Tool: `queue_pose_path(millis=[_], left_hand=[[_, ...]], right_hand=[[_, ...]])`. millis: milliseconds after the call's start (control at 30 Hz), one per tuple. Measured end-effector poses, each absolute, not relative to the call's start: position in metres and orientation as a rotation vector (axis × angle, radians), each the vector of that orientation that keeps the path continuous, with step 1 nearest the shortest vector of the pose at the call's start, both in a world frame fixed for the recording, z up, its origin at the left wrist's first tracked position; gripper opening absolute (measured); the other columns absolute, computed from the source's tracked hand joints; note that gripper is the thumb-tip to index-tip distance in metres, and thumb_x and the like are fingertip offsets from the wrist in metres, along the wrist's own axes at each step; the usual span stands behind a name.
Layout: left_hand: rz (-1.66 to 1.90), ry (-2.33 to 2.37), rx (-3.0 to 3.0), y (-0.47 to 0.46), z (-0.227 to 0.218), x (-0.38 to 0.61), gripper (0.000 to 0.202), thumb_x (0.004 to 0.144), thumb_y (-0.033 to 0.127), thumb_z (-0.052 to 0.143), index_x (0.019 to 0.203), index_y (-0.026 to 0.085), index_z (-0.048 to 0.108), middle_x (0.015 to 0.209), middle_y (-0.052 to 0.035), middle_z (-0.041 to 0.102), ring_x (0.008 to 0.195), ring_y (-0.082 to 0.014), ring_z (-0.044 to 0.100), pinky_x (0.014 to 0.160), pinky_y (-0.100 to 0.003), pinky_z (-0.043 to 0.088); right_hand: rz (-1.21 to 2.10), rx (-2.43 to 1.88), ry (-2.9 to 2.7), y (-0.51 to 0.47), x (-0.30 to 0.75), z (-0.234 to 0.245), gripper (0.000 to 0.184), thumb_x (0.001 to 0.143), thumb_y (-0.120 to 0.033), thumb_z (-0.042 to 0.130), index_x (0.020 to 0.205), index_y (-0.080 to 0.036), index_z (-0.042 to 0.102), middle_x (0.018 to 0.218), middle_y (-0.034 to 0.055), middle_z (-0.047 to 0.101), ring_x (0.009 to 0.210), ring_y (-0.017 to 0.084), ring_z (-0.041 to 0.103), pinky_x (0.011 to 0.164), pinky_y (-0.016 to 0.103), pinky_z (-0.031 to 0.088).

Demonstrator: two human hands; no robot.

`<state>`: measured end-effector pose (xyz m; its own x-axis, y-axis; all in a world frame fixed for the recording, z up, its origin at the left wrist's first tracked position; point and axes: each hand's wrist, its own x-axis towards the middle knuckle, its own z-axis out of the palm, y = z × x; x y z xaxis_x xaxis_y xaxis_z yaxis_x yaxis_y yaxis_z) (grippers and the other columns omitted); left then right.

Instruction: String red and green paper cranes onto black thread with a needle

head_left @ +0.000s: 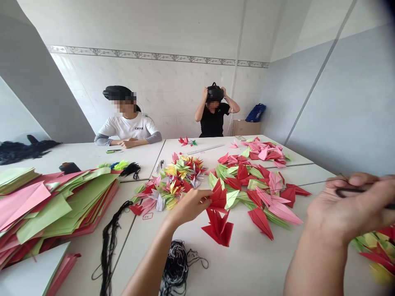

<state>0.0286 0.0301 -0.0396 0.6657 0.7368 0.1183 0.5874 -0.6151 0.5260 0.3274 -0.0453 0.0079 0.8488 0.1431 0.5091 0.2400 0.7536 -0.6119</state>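
Note:
Between the thumb and fingers of my left hand (194,202) is a red folded paper crane (218,196). Just below it is a second red paper crane (219,228); whether the two are joined I cannot make out. My right hand (342,203), raised at the right side, is closed around a tool with a black loop handle (344,192). The rest of that tool is hidden by the fingers and the picture edge. Beyond my hands lies a spread of red, pink and green folded papers (247,176). A black and white thread bundle (175,267) lies by my left forearm.
Stacks of coloured paper (70,205) fill the left side, beside black threads (109,242). A mixed pile of folded papers (174,179) and a ruler (206,149) lie farther back. Two people (129,127) sit across the white table (148,246); one touches their headset (215,93).

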Motion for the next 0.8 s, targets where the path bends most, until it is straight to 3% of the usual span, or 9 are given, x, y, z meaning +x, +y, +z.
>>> queue_pose_path(millis=[67, 167, 300, 433, 500, 567, 633, 800], left_hand=[[0.387, 1.045, 2.452, 0.029, -0.042, 0.029, 0.024, 0.092, 0.018, 0.047, 0.098, 0.023, 0.069, 0.097, -0.0016, 0.072, 0.076, -0.0164, 0.062, 0.067, -0.027, 0.041], [0.292, 1.093, 2.478, 0.028, -0.043, 0.026, 0.034, 0.092, 0.019, 0.049, 0.118, 0.024, 0.070, 0.128, -0.0067, 0.070, 0.095, -0.0226, 0.068, 0.080, -0.032, 0.048], [0.247, 1.121, 2.493, 0.030, -0.041, 0.018, 0.036, 0.098, 0.023, 0.043, 0.122, 0.023, 0.069, 0.126, -0.0085, 0.071, 0.107, -0.0263, 0.068, 0.091, -0.037, 0.051], [0.242, 1.162, 2.504, 0.029, -0.037, 0.010, 0.037, 0.101, 0.026, 0.040, 0.123, 0.023, 0.069, 0.125, -0.0088, 0.072, 0.111, -0.0282, 0.067, 0.093, -0.038, 0.051], [0.238, 1.180, 2.503, 0.028, -0.035, 0.008, 0.037, 0.101, 0.027, 0.040, 0.123, 0.023, 0.069, 0.123, -0.0080, 0.072, 0.111, -0.0283, 0.067, 0.091, -0.038, 0.051], [0.245, 1.191, 2.501, 0.027, -0.034, 0.006, 0.036, 0.101, 0.028, 0.041, 0.121, 0.023, 0.070, 0.121, -0.0076, 0.073, 0.110, -0.0277, 0.068, 0.089, -0.036, 0.052], [0.260, 1.196, 2.510, 0.026, -0.034, 0.005, 0.035, 0.101, 0.028, 0.042, 0.119, 0.023, 0.071, 0.119, -0.0078, 0.074, 0.108, -0.0270, 0.068, 0.087, -0.035, 0.052], [0.265, 1.206, 2.519, 0.027, -0.033, 0.003, 0.034, 0.100, 0.028, 0.043, 0.119, 0.023, 0.071, 0.116, -0.0085, 0.075, 0.105, -0.0264, 0.069, 0.085, -0.034, 0.052]], right_hand=[[-0.032, -0.650, -0.486, -0.040, 0.317, 0.011, 0.018, 0.093, -0.035, 0.063, 0.081, -0.026, 0.053, 0.066, -0.0037, 0.047, 0.057, 0.012, 0.052, 0.044, 0.025, 0.038], [0.133, -0.791, -0.688, -0.022, 0.312, 0.005, 0.024, 0.091, -0.044, 0.064, 0.085, -0.023, 0.054, 0.065, -0.0036, 0.059, 0.046, 0.012, 0.052, 0.042, 0.025, 0.043], [0.199, -1.107, -1.024, 0.010, 0.317, -0.022, 0.041, 0.095, -0.060, 0.054, 0.090, -0.020, 0.056, 0.078, 0.0030, 0.069, 0.057, 0.014, 0.063, 0.050, 0.024, 0.047], [0.043, -1.491, -1.279, 0.045, 0.325, -0.056, 0.050, 0.103, -0.058, 0.032, 0.099, -0.018, 0.062, 0.091, 0.0104, 0.073, 0.071, 0.020, 0.067, 0.065, 0.031, 0.051], [0.058, -1.558, -1.334, 0.067, 0.329, -0.070, 0.051, 0.104, -0.056, 0.033, 0.105, -0.015, 0.065, 0.091, 0.0134, 0.074, 0.079, 0.024, 0.069, 0.071, 0.035, 0.053], [0.076, -1.613, -1.379, 0.092, 0.334, -0.080, 0.046, 0.106, -0.049, 0.036, 0.113, -0.015, 0.066, 0.110, 0.0179, 0.072, 0.101, 0.027, 0.068, 0.085, 0.038, 0.054], [0.094, -1.688, -1.404, 0.118, 0.338, -0.087, 0.036, 0.106, -0.041, 0.046, 0.118, -0.015, 0.066, 0.124, 0.0168, 0.067, 0.114, 0.025, 0.065, 0.098, 0.041, 0.052], [0.200, -1.851, -1.524, 0.158, 0.331, -0.100, 0.034, 0.100, -0.037, 0.063, 0.126, -0.016, 0.063, 0.127, 0.0101, 0.064, 0.109, 0.023, 0.066, 0.094, 0.045, 0.057]])
